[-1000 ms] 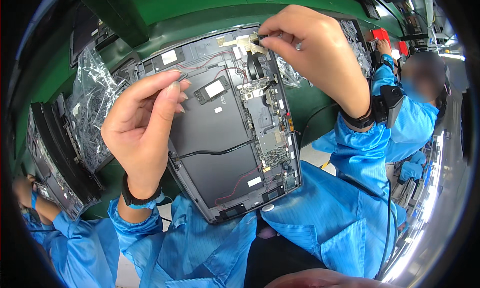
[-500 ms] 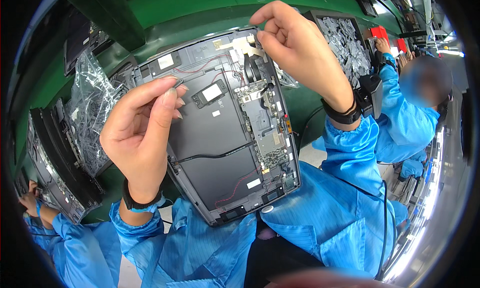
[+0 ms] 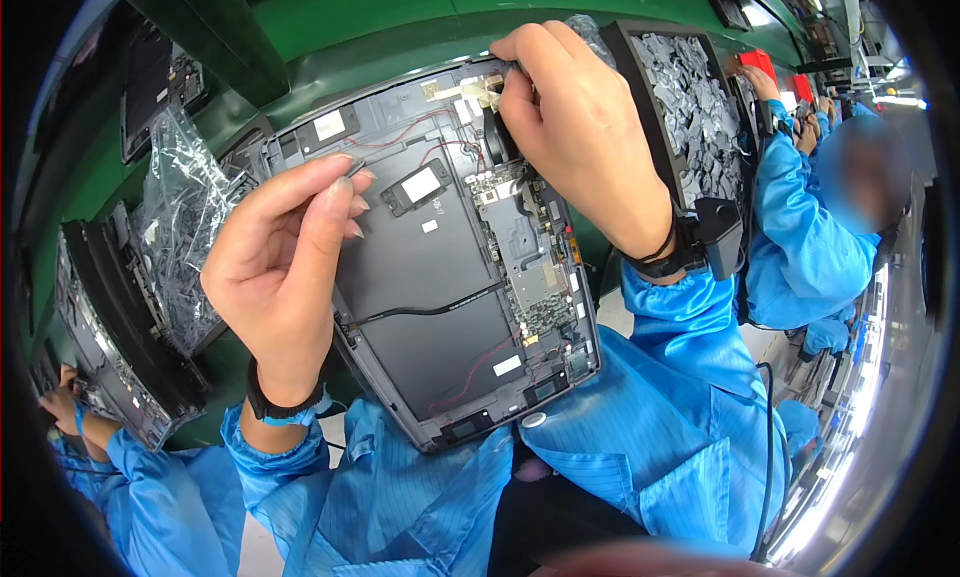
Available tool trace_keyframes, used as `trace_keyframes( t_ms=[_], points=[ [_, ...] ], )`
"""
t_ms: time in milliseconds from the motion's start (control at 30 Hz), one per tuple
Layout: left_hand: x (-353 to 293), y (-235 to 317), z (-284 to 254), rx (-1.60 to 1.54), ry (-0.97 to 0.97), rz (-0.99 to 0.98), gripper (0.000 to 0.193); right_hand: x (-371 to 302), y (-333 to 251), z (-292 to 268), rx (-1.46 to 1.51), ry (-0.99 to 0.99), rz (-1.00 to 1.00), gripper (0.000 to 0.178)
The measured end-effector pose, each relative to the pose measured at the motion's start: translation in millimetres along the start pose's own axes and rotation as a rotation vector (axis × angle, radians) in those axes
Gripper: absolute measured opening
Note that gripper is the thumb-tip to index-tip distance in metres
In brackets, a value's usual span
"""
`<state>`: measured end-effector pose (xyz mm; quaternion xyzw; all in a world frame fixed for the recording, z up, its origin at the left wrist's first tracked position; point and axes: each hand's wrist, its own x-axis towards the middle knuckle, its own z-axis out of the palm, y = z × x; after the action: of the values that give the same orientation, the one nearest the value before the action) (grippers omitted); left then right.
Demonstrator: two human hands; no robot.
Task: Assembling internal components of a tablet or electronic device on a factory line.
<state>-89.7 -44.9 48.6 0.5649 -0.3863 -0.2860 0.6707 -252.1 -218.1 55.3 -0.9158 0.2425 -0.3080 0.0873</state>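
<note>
An opened dark grey device casing (image 3: 420, 307), like a tablet or laptop shell, lies tilted in front of me with its inside up. It carries a circuit board (image 3: 522, 242), thin red wires, a black cable (image 3: 430, 309) and a speaker-like block with a white label (image 3: 421, 186). Over its left side, my left hand (image 3: 285, 252) pinches a small dark grey piece (image 3: 357, 167) between thumb and fingertips. My right hand (image 3: 590, 127) is closed at the casing's far right corner, fingertips on the edge; whatever they hold is hidden.
A dark tray of small grey pieces (image 3: 690, 107) stands at the back right. Crumpled clear plastic bags (image 3: 185, 227) and more opened casings (image 3: 115, 327) lie on the left. A green post (image 3: 205, 32) rises behind. People in blue sleeves (image 3: 800, 242) work on both sides.
My right hand has turned and come down onto the casing's far right corner, its fingers curling in closer. The casing has shifted very slightly. My left hand has stayed in place with its piece.
</note>
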Motion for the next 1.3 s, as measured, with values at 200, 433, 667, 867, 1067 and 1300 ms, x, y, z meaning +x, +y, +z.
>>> trace_keyframes(
  t_ms=[200, 433, 667, 867, 1067, 1300],
  points=[
    [5, 8, 6, -0.038, -0.047, -0.029, 0.027, 7, 5, -7, 0.087, -0.040, 0.040, 0.011],
    [5, 14, 12, 0.060, -0.089, -0.021, 0.030, 6, 8, -8, 0.017, -0.064, -0.021, 0.014],
    [11, 27, 20, 0.196, -0.152, 0.056, 0.033, 3, -21, -38, 0.379, 0.024, -0.223, 0.013],
    [32, 48, 33, 0.413, -0.247, 0.142, 0.036, 16, -21, -35, 0.305, 0.102, -0.347, 0.012],
    [76, 41, 33, 0.751, -0.365, 0.340, 0.023, 35, 10, -56, 0.215, 0.195, -0.328, 0.008],
    [91, 6, 51, 0.664, -0.439, 0.056, 0.019, 10, 34, -18, 0.120, 0.057, -0.325, 0.008]
  ],
)
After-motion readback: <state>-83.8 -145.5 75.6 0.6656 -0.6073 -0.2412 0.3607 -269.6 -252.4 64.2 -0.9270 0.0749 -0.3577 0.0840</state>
